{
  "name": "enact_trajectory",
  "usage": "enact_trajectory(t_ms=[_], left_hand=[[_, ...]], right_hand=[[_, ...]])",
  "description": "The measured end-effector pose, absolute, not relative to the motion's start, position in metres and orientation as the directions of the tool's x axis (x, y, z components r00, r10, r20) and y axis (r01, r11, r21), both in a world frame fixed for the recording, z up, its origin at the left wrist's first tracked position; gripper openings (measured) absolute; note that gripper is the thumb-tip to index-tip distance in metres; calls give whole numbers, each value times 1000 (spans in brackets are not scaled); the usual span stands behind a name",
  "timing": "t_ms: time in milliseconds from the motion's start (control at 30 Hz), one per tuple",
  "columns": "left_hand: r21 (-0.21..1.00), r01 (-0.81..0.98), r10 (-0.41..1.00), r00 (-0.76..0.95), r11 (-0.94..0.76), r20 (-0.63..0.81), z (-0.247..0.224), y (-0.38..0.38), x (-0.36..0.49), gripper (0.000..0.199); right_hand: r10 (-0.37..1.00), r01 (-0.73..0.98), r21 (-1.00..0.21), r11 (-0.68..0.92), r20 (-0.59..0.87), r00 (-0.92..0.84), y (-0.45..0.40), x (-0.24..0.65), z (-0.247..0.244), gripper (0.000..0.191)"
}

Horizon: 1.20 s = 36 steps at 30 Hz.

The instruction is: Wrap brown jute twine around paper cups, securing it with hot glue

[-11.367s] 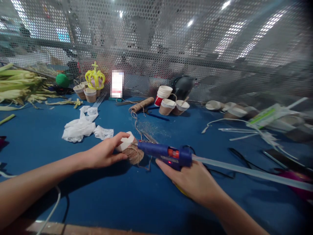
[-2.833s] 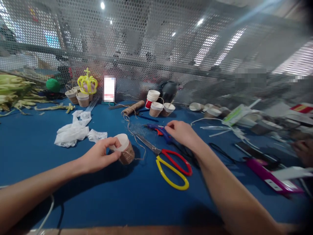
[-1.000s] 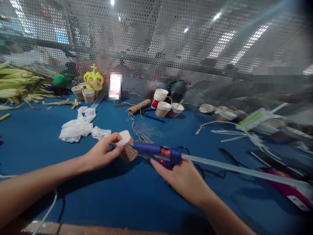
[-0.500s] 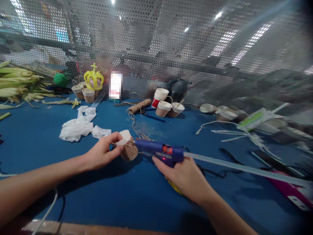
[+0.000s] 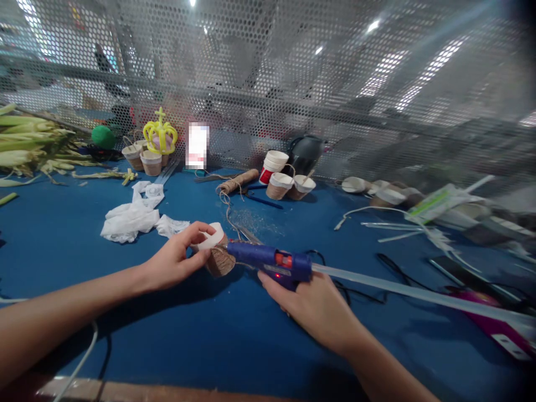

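Observation:
My left hand (image 5: 184, 254) pinches the white rim of a small paper cup (image 5: 221, 261), which lies tilted and is wrapped in brown twine around its lower part. In my right hand (image 5: 307, 298) is a blue hot glue gun (image 5: 268, 261) with its red light lit. Its nozzle meets the cup's side near the rim; whether it touches is too small to tell. From the back of the gun a long clear glue stick (image 5: 377, 282) sticks out to the right. Loose twine (image 5: 228, 209) runs from the cup area back to a twine roll (image 5: 243, 181).
Crumpled white tissue (image 5: 132, 218) lies left of the cup. Behind stand twine-wrapped cups (image 5: 280, 187), a yellow crown (image 5: 160, 137) and a bundle of pale husks (image 5: 29, 139). A black cable (image 5: 364, 296) and a magenta power strip (image 5: 494, 324) lie right. A perforated metal screen (image 5: 234, 72) closes the back.
The glue gun and my right hand have shifted slightly left, with the nozzle closer along the cup's side. My left hand stays on the cup.

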<state>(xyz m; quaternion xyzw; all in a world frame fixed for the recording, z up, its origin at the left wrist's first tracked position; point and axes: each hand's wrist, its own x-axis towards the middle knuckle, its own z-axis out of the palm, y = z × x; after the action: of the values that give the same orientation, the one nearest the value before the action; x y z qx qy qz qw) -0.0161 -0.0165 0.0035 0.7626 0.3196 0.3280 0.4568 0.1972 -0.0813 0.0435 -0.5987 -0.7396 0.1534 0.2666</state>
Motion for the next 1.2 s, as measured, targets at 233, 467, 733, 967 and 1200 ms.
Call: enact_trajectory(t_ms=[233,467,733,967,1200], left_hand=[[915,190,796,575,-357,191,2,-16,-16,24],[912,171,775,598,-372,204,5,-17,-16,24],[907,199,786,587,-371,193,3,-16,-17,26],[903,203,778,599,-379,192,3,-17,-19,24],[909,191,775,603,-370,189,3,-16,-18,26]], right_hand=[[931,813,-464,352,260,-255,-78,206,42,16],[899,818,-381,432,255,-356,-81,208,32,23],[956,784,-555,278,240,-169,-78,200,46,17],[984,779,-602,174,146,-106,-76,202,46,29],[988,744,-651,153,102,-114,-79,200,46,24]])
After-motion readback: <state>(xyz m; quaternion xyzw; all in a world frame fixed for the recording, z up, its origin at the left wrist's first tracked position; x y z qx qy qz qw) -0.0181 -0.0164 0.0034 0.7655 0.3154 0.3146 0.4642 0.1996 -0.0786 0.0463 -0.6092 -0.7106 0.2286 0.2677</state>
